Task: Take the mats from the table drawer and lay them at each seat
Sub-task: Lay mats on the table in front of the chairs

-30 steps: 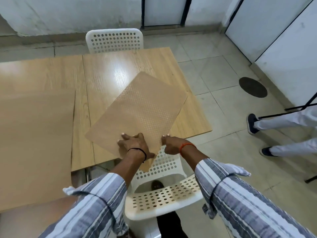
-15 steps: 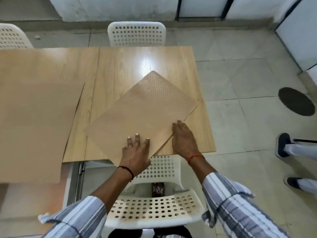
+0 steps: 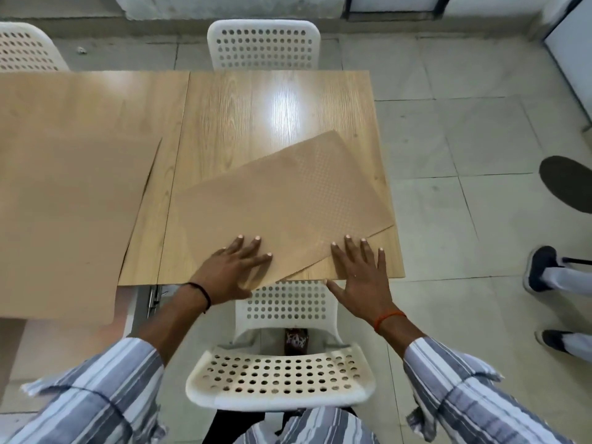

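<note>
A tan mat (image 3: 282, 200) with a dotted texture lies askew on the right half of the wooden table (image 3: 243, 107), one corner near the table's front edge. My left hand (image 3: 234, 270) presses flat on the mat's near edge with spread fingers. My right hand (image 3: 362, 274) lies flat at the mat's near right corner, fingertips on the mat and the table. A second, larger tan mat (image 3: 67, 219) covers the left part of the table and hangs over its front edge.
A white perforated chair (image 3: 282, 363) stands right in front of me, tucked at the table's edge. Another white chair (image 3: 262, 43) is at the far side, and a third (image 3: 25, 46) at the far left. A person's feet (image 3: 544, 270) are at the right on the tiled floor.
The mat has turned clockwise toward square with the table. Both hands went from gripping its near corner to lying flat on it and spreading apart.
</note>
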